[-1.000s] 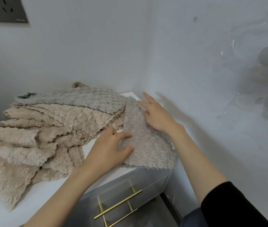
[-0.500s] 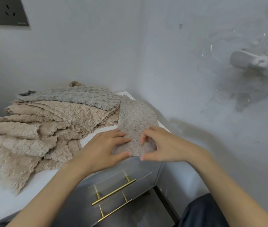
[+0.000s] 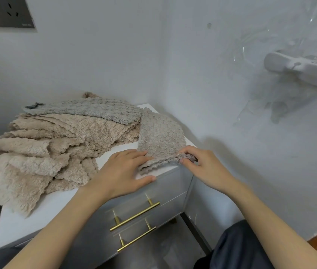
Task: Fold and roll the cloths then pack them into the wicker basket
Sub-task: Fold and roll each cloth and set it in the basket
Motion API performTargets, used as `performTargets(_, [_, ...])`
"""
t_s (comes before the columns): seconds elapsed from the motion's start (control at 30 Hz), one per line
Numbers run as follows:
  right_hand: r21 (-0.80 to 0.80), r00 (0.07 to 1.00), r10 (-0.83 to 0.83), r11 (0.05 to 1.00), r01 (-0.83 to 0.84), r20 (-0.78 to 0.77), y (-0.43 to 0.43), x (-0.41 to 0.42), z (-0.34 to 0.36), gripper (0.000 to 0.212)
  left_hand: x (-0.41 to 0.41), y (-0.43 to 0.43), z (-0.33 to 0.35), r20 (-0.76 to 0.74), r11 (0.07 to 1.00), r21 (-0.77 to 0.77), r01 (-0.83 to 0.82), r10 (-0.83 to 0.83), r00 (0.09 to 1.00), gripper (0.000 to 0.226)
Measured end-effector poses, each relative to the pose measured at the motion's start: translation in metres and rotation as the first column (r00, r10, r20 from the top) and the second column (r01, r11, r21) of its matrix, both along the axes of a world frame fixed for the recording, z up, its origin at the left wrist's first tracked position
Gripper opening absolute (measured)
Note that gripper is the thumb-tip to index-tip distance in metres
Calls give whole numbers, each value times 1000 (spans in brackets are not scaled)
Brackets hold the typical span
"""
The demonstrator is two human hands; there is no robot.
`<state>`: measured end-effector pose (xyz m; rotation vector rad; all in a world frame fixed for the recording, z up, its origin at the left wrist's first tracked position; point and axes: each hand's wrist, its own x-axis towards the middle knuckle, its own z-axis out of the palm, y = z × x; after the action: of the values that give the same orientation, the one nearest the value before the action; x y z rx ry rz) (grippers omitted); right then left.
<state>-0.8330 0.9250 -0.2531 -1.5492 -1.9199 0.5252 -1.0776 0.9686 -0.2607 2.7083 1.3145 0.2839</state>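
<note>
Dark trouser leg: showing nearest, at the lower right, beside the cabinet.
Two brass bar handles: sitting one under the other on the grey drawer fronts, both slanting up to the right.
Left hand: lying flat with its fingers straight. The fingertips are pressing on the near left edge of the cloth, and the thumb is resting along the front edge of the white cabinet top.
Right hand: curling its fingers, with thumb and fingertips pinching the layered near right corner of the cloth.
Taupe waffle-textured fleecy cloth: lying folded on the cabinet top at its front right corner, just beyond both hands. Its long axis is running from the front edge away toward the corner of the walls, leaning slightly left. The near end is showing stacked, scalloped layers, and the far end is touching the pile.
Pile of beige fleecy cloths: spreading in loose layers over the left of the top and hanging past its left edge.
Grey fleecy cloth: lying folded on top of the pile, its long axis running left to right.
White wall holder: sticking out from the right wall, with clear plastic around it.
Dark socket plate: sitting high on the far wall at the upper left.
</note>
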Motion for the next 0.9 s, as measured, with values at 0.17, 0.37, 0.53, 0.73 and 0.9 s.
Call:
performTargets(0.17, [-12,975,-171,985,171,-144,11,-3,-4,3,0,6,1,229,998,-42,-40,49,972,46])
performTargets(0.37, [-64,924,-303,953,297,-231,18,-1,-10,29,4,15,3,490,957,-234,-171,268,830,51])
performTargets(0.53, [-10,876,-466,884,468,-128,23,-3,-15,25,14,18,0,441,932,-176,-316,362,821,61])
performTargets(0.73, [323,852,-517,823,467,86,18,-13,-15,16,21,16,-4,409,843,-183,-505,532,741,45])
performTargets(0.9, [581,947,-172,814,-18,271,12,-39,-20,31,22,19,-5,398,828,-233,-511,560,727,36])
